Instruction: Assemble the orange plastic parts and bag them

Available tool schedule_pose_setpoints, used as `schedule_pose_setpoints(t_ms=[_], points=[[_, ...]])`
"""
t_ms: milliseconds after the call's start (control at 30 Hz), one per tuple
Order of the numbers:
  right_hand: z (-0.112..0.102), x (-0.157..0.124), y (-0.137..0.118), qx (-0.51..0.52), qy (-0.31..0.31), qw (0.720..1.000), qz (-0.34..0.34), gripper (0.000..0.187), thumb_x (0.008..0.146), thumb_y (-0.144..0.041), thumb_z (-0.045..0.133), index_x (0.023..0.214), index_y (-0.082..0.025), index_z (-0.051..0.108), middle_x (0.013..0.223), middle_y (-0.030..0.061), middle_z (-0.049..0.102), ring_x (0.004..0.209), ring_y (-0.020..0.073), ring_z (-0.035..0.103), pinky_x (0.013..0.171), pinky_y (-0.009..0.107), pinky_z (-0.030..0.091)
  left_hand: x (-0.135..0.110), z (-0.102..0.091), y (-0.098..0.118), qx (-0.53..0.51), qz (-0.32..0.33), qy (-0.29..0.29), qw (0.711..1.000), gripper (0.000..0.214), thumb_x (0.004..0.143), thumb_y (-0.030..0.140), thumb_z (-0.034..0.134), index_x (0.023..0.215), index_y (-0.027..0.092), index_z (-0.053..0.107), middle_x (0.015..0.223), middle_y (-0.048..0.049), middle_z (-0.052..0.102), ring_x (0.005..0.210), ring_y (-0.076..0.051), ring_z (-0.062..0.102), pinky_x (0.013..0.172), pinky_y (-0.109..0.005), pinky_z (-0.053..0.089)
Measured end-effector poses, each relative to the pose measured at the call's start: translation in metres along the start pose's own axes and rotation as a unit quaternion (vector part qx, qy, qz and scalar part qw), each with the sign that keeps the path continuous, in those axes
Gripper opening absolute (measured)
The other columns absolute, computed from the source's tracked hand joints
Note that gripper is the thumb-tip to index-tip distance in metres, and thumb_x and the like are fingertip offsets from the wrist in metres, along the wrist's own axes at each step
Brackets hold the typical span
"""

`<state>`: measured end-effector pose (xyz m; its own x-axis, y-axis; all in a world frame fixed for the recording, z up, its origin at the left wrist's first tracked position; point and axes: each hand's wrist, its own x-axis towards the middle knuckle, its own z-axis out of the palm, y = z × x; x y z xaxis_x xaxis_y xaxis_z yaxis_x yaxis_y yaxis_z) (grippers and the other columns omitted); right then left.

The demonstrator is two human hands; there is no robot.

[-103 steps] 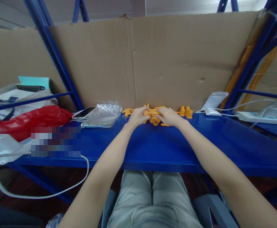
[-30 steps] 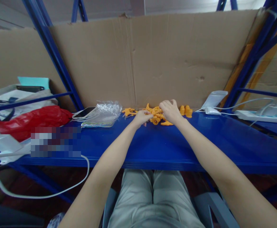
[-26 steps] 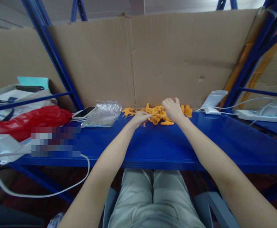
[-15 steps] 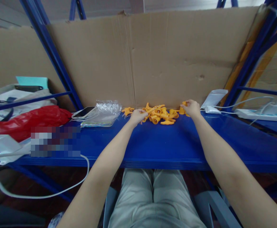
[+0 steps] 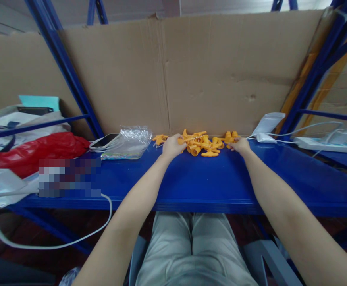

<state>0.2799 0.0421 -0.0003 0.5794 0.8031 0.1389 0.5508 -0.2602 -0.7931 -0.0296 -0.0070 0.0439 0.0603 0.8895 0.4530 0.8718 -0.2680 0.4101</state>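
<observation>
A heap of small orange plastic parts [image 5: 202,143] lies at the back of the blue shelf [image 5: 191,182], against the cardboard wall. My left hand [image 5: 172,145] rests at the heap's left edge with its fingers pinched on an orange part. My right hand [image 5: 240,145] sits at the heap's right side, fingers curled around a small orange piece beside the upright orange pieces [image 5: 231,136]. One more orange part [image 5: 159,139] lies apart to the left.
A crumpled clear plastic bag [image 5: 130,142] and a phone [image 5: 105,140] lie left of the heap. A red bag [image 5: 33,151] and white cable [image 5: 42,242] are further left. A white pouch [image 5: 268,124], cables and a power strip [image 5: 328,146] are on the right. Blue rack posts [image 5: 66,71] flank the cardboard.
My right hand left the middle of the heap, reached right to the upright orange pieces and drew back slightly toward me. My left hand stayed at the heap's left edge.
</observation>
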Motion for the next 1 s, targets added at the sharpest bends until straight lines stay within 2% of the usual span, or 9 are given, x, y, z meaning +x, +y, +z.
schedule_pose_setpoints(t_ms=[167,367,500,533,600,700,800,900,1000], points=[[0.003,-0.002,0.000,0.085,-0.008,0.996,0.002,0.062,0.070,-0.004,0.068,0.132,-0.010,0.062,0.097,0.0138,0.076,0.055,0.0128,0.066,0.042,0.017,0.045,0.001,0.002,-0.002,-0.001,0.025,-0.008,1.000,0.029,0.083,0.033,0.067,0.110,0.023,0.071,0.106,-0.0064,0.075,0.104,-0.025,0.068,0.085,-0.029,0.050],[-0.002,-0.003,-0.004,0.072,-0.004,0.997,0.004,0.056,0.072,-0.009,0.067,0.128,-0.011,0.065,0.080,0.0092,0.074,0.055,0.0180,0.066,0.047,0.024,0.048,0.002,0.003,-0.004,0.002,0.044,-0.018,0.999,0.029,0.081,0.029,0.069,0.109,0.023,0.071,0.098,-0.0059,0.075,0.097,-0.025,0.069,0.085,-0.030,0.050],[-0.010,-0.006,-0.014,-0.033,0.064,0.994,-0.083,0.038,0.073,-0.013,0.062,0.109,-0.016,0.072,0.090,0.0131,0.074,0.081,0.0256,0.071,0.071,0.035,0.055,0.002,0.004,-0.004,0.003,0.063,-0.029,0.998,0.031,0.084,0.027,0.066,0.114,0.022,0.070,0.103,-0.0071,0.075,0.102,-0.026,0.069,0.090,-0.032,0.050],[-0.011,-0.008,-0.019,-0.047,0.087,0.988,-0.118,0.033,0.074,-0.014,0.060,0.104,-0.016,0.073,0.095,0.0145,0.074,0.089,0.0265,0.070,0.078,0.036,0.054,0.002,0.005,-0.004,0.001,0.073,-0.031,0.997,0.031,0.086,0.026,0.064,0.117,0.022,0.069,0.107,-0.0073,0.075,0.105,-0.025,0.068,0.092,-0.032,0.050],[-0.010,-0.017,-0.034,-0.038,0.091,0.980,-0.170,0.025,0.078,-0.017,0.059,0.097,-0.014,0.074,0.096,0.0150,0.074,0.091,0.0257,0.069,0.083,0.036,0.052,0.002,0.007,-0.005,-0.013,0.103,-0.032,0.994,0.032,0.089,0.022,0.060,0.120,0.022,0.067,0.118,-0.0071,0.073,0.112,-0.025,0.066,0.098,-0.033,0.049],[-0.006,-0.039,-0.061,0.040,0.018,0.967,-0.252,0.021,0.084,-0.028,0.059,0.091,-0.014,0.073,0.078,0.0093,0.071,0.073,0.0197,0.065,0.069,0.029,0.051,0.003,0.009,-0.006,-0.042,0.161,-0.031,0.986,0.035,0.090,0.015,0.057,0.122,0.022,0.066,0.130,-0.0063,0.068,0.123,-0.023,0.061,0.107,-0.034,0.045],[0.000,-0.070,-0.083,0.082,-0.137,0.938,-0.307,0.030,0.085,-0.042,0.063,0.073,-0.015,0.068,0.058,0.0012,0.059,0.052,0.0116,0.050,0.053,0.024,0.040,0.003,0.011,-0.004,-0.058,0.196,-0.034,0.978,0.037,0.089,0.010,0.054,0.123,0.022,0.066,0.132,-0.0069,0.067,0.125,-0.023,0.060,0.111,-0.038,0.043],[0.006,-0.097,-0.094,0.075,-0.318,0.885,-0.331,0.042,0.083,-0.052,0.067,0.061,-0.016,0.061,0.049,-0.0039,0.049,0.045,0.0070,0.039,0.047,0.022,0.029,0.002,0.011,-0.003,-0.061,0.214,-0.042,0.974,0.039,0.089,0.009,0.051,0.121,0.023,0.067,0.131,-0.0066,0.067,0.125,-0.023,0.060,0.111,-0.040,0.044],[0.012,-0.112,-0.098,0.083,-0.385,0.866,-0.307,0.046,0.078,-0.052,0.075,0.057,-0.018,0.053,0.044,-0.0083,0.039,0.041,0.0044,0.030,0.044,0.021,0.020,0.002,0.013,-0.004,-0.072,0.231,-0.043,0.969,0.040,0.089,0.009,0.050,0.121,0.024,0.067,0.137,-0.0076,0.062,0.128,-0.024,0.057,0.111,-0.041,0.044]])
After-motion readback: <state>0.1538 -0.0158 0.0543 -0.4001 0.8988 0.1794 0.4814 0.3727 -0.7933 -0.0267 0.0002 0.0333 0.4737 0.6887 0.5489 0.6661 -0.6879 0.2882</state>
